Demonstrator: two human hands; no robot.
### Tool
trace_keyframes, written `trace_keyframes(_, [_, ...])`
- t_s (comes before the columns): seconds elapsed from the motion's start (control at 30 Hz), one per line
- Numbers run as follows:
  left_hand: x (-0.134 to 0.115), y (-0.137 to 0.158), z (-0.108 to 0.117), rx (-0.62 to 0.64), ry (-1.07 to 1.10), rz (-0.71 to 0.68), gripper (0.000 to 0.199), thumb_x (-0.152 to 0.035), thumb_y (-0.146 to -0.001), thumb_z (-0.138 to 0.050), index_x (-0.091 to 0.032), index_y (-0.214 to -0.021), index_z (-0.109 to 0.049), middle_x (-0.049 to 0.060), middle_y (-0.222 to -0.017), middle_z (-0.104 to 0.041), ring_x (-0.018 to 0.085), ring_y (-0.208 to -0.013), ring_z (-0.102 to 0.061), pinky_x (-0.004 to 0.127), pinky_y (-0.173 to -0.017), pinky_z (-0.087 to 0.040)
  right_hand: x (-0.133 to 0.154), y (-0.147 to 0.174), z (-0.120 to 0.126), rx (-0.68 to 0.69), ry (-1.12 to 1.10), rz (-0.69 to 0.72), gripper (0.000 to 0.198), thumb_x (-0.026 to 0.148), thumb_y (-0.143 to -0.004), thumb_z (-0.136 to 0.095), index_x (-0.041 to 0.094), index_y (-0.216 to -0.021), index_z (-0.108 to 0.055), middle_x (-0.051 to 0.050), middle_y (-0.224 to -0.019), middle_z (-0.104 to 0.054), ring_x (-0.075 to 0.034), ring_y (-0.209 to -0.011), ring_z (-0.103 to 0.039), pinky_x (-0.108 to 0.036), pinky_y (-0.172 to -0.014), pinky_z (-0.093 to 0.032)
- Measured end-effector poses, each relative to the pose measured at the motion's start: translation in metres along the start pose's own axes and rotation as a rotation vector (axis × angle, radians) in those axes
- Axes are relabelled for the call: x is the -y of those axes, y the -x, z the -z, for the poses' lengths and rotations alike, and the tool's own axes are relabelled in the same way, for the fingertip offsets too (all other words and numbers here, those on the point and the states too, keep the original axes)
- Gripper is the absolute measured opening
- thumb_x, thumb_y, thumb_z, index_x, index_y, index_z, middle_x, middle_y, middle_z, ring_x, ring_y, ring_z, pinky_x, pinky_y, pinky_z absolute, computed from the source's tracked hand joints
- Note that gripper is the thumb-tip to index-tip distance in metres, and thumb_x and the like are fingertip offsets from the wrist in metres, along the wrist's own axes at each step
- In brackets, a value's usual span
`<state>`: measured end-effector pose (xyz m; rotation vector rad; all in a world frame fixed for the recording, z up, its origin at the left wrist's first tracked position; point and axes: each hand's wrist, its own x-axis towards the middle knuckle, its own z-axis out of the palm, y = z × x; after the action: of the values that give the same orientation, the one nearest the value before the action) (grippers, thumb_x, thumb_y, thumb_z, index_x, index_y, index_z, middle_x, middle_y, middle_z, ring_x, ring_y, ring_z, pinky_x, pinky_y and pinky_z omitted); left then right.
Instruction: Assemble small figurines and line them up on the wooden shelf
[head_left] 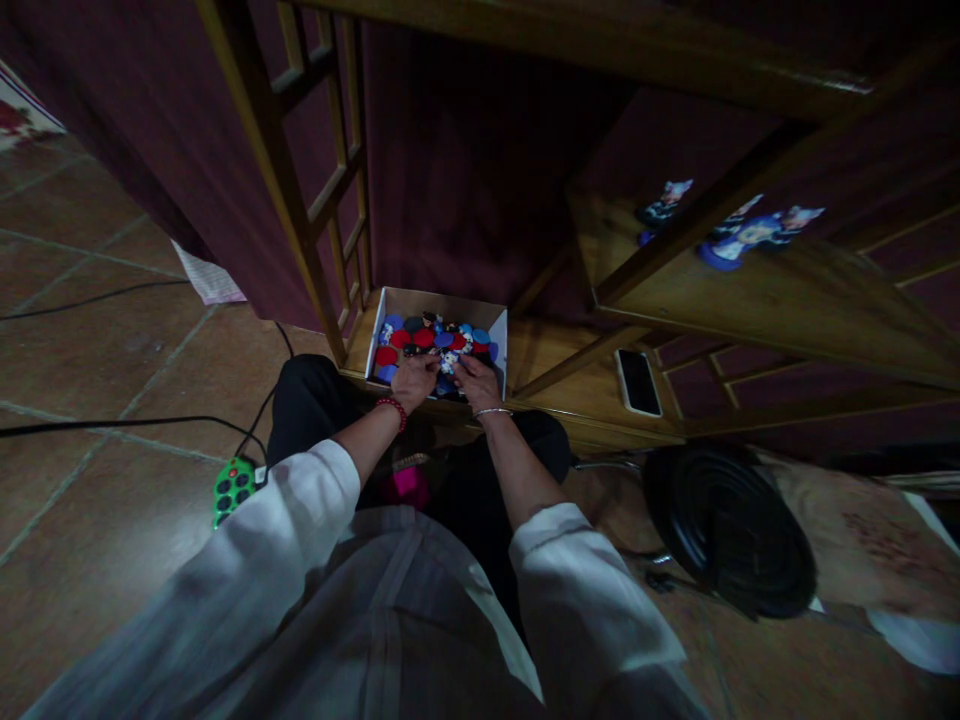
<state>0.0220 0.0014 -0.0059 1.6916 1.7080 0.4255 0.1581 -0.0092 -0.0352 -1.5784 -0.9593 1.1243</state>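
Observation:
A shallow cardboard box (495, 318) holds many small figurines on red, blue and dark round bases. At its near side, my left hand (416, 380) and my right hand (478, 382) come together over the contents. Between their fingertips is a small white-and-blue figurine (449, 362). The fingers of both hands are bent closed around its sides, and the grip is partly hidden in dim light. A red bead bracelet (394, 408) circles my left wrist, and a pale bangle (493, 411) my right.
The box stands on a low wooden shelf (555, 350) of a lattice-framed cabinet. A phone (639, 382) lies to the right. Several similar figurines (750, 235) stand on a higher shelf. A green power strip (234, 490), cables and a black round seat (731, 530) flank my legs.

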Motion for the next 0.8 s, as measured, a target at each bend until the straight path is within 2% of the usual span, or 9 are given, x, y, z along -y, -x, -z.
trace_keyframes(0.3, [-0.0010,0.0021,0.0001,-0.019,-0.002,-0.001,0.031,-0.032,-0.086,-0.047,-0.031,-0.113,-0.061,-0.003,-0.113,-0.064,0.014,-0.101,-0.058,0.023,-0.087,-0.044,0.0009,0.0009,0.0002,0.030,-0.002,-0.004,0.044,0.028,-0.065,-0.070,0.016,-0.106,-0.062,-0.006,-0.091,-0.070,-0.016,-0.072,-0.067,-0.032,-0.070,-0.054])
trace_keyframes(0.53, [-0.0046,0.0058,0.0038,0.005,0.000,0.010,0.031,-0.032,-0.085,-0.047,-0.031,-0.113,-0.061,-0.002,-0.114,-0.064,0.015,-0.102,-0.058,0.025,-0.088,-0.044,0.0051,0.0050,-0.0016,-0.022,0.010,-0.006,0.044,0.030,-0.064,-0.071,0.015,-0.104,-0.062,-0.007,-0.089,-0.071,-0.018,-0.073,-0.067,-0.035,-0.071,-0.054])
trace_keyframes(0.8, [-0.0036,0.0049,0.0042,0.018,0.032,0.021,0.032,-0.035,-0.083,-0.049,-0.029,-0.113,-0.061,0.000,-0.117,-0.062,0.016,-0.104,-0.057,0.026,-0.090,-0.042,0.0004,0.0025,-0.0001,0.012,-0.015,0.032,0.043,0.031,-0.061,-0.073,0.015,-0.100,-0.064,-0.005,-0.082,-0.071,-0.018,-0.071,-0.067,-0.035,-0.070,-0.055])
